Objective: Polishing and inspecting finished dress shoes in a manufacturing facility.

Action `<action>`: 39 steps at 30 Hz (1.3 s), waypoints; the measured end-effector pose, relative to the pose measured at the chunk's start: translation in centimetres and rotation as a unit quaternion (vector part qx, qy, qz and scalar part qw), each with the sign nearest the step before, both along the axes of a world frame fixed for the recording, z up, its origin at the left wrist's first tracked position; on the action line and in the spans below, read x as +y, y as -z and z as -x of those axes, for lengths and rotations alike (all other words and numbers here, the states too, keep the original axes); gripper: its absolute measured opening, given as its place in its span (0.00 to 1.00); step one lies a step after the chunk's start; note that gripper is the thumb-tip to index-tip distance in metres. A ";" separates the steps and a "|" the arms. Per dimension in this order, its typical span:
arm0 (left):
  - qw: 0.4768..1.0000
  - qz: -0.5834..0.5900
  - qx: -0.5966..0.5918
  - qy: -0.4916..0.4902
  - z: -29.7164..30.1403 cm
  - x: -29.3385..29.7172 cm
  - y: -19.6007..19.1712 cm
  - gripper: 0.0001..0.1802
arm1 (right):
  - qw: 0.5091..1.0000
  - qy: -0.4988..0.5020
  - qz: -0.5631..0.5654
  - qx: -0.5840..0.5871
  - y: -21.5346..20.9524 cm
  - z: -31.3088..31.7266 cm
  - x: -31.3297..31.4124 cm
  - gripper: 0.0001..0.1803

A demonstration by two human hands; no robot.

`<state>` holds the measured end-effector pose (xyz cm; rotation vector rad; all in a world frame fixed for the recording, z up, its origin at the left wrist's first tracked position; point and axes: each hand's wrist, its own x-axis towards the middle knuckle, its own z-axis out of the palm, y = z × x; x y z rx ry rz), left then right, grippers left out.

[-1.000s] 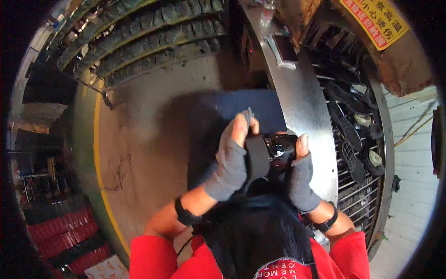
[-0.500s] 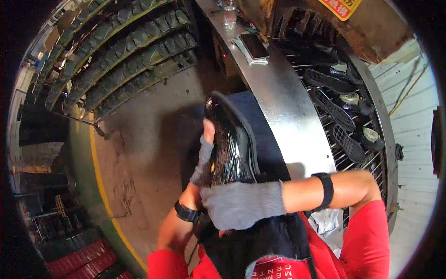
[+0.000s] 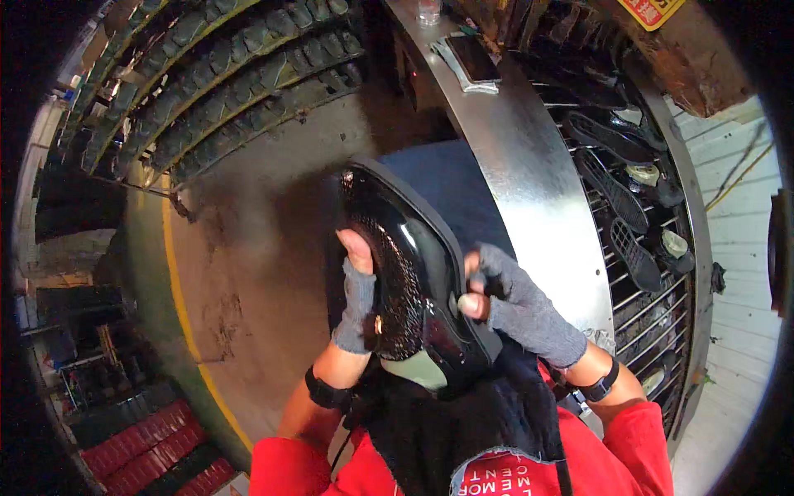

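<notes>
A glossy black shoe (image 3: 397, 264) with a thick dark sole (image 3: 418, 202) lies tilted above my lap, toe pointing away. At its heel end shows a pale grey-green patch, probably the form inside. My left hand (image 3: 359, 289), in a grey fingerless glove, grips the shoe's left side, thumb up along the upper. On the other side my right hand (image 3: 521, 306), gloved the same way, has its fingers curled and its thumb against the sole's edge near the heel. The fingertips of that hand are partly hidden. A black apron (image 3: 488, 413) covers my lap below the shoe.
A metal ledge (image 3: 529, 165) curves along the right, bearing a phone (image 3: 473, 59) on a white cloth and a clear cup (image 3: 428, 11). Beyond it, a roller conveyor (image 3: 653, 318) carries black soles (image 3: 610, 190) and shoe parts. Racks of dark shoes (image 3: 248, 83) stand far left.
My right hand has moved from across the shoe's heel end to its right sole edge, uncovering the heel. The shoe has turned slightly, toe to the left; my left hand still grips it.
</notes>
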<state>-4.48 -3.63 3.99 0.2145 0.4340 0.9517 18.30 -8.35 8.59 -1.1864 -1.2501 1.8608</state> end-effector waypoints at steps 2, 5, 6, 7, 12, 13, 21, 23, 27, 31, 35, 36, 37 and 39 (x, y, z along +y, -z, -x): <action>0.978 -0.132 0.161 0.010 -1.4 -0.5 -3.3 0.62 | 0.979 0.134 -0.103 0.110 -1.5 1.6 1.2 0.35; 0.953 -0.185 0.239 -0.026 -2.0 -0.9 -4.5 0.64 | 0.961 0.115 -0.250 0.024 -3.4 3.6 3.2 0.56; 0.947 -0.165 0.270 -0.060 -1.8 -1.7 -4.2 0.62 | 0.968 0.103 -0.228 0.004 -4.6 4.6 2.9 0.54; 0.954 -0.189 0.231 -0.039 -1.6 -1.9 -5.7 0.57 | 0.956 0.117 -0.268 -0.028 -4.6 4.7 2.4 0.52; 0.948 -0.146 0.267 -0.090 -0.7 -3.6 -4.3 0.55 | 0.948 0.114 -0.296 -0.013 -4.6 4.6 2.3 0.50; 0.930 -0.183 0.294 -0.127 -0.7 -3.3 -3.1 0.53 | 0.952 0.080 -0.296 -0.022 -5.4 4.1 2.9 0.51; 0.841 -0.242 0.442 -0.197 -1.2 -4.1 -5.8 0.47 | 0.949 0.034 -0.310 -0.052 -7.4 4.1 5.0 0.45; 0.798 -0.268 0.503 -0.199 -0.2 -3.6 -6.9 0.48 | 0.969 0.067 -0.237 0.022 -4.8 3.9 4.1 0.45; 0.865 -0.390 0.287 -0.134 -0.5 1.4 -10.0 0.50 | 0.956 0.057 0.089 0.272 -0.2 2.3 2.8 0.42; 0.796 -0.520 0.309 -0.015 0.0 10.0 -9.2 0.45 | 0.899 0.030 0.174 0.400 0.7 2.5 5.4 0.32; 0.872 -0.371 0.317 -0.021 -2.5 9.4 -7.8 0.29 | 0.935 0.057 0.194 0.291 2.2 1.2 4.2 0.37; 0.875 -0.361 0.322 -0.013 -2.5 9.6 -6.9 0.27 | 0.935 0.060 0.206 0.283 2.0 0.9 3.3 0.37; 0.877 -0.352 0.327 -0.001 -2.5 9.3 -6.0 0.25 | 0.891 0.112 0.262 0.355 1.7 0.5 1.9 0.37; 0.895 -0.308 0.309 -0.090 -3.0 8.0 -5.0 0.21 | 0.889 0.158 0.235 0.361 1.9 -0.3 -0.8 0.37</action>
